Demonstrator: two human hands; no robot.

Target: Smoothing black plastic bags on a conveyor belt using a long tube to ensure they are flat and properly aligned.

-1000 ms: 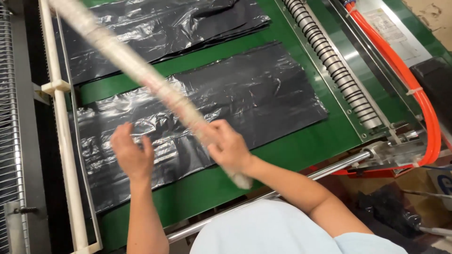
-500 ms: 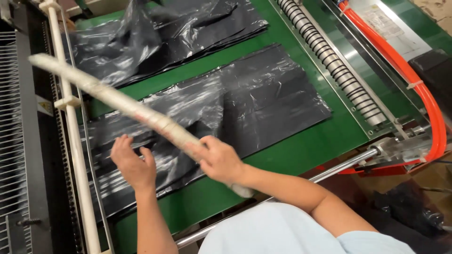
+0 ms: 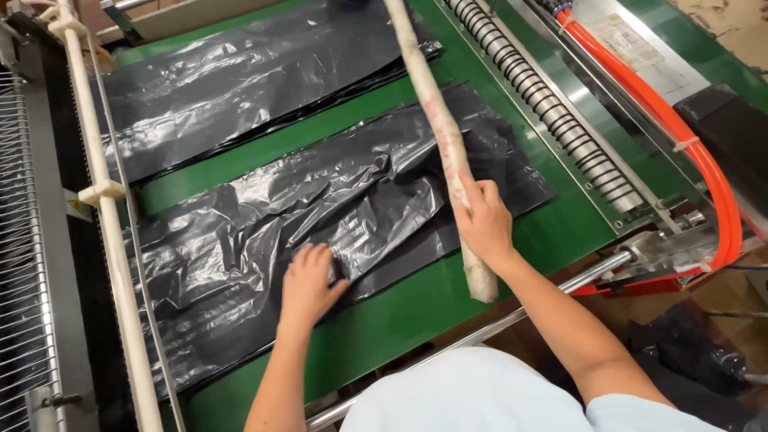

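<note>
At the far left I see a metal wire grille [image 3: 24, 240], cut off by the frame edge, and just beside it a pale rail [image 3: 112, 264] running from top to bottom, wrapped at one spot by a white clip [image 3: 100, 192]. Next comes the green table [image 3: 400, 312], which carries two stacks of black plastic bags. The far stack [image 3: 240, 80] lies flat near the top; its upper edge runs out of view. The near stack [image 3: 320, 216] is wrinkled and partly folded over itself, so I cannot tell how many sheets it holds.

My left hand [image 3: 306, 284] rests open and flat on the near stack, fingers spread and pressing the plastic close to its front edge. My right hand [image 3: 482, 224] is closed around a long pale stick [image 3: 436, 120], gripping it near its lower end. The stick slants up and away over the near stack; its top is cut off by the frame, and I cannot make out whether it touches the bags below. Faint reddish marks on it are too blurred to read.

Further right a row of ribbed rollers [image 3: 544, 104] runs along the table, then an orange hose [image 3: 680, 136] curving down to a metal fitting [image 3: 664, 248]. A dark block [image 3: 732, 136] at the right edge is mostly cropped. My pale shirt [image 3: 480, 400] hides the table's front edge.
</note>
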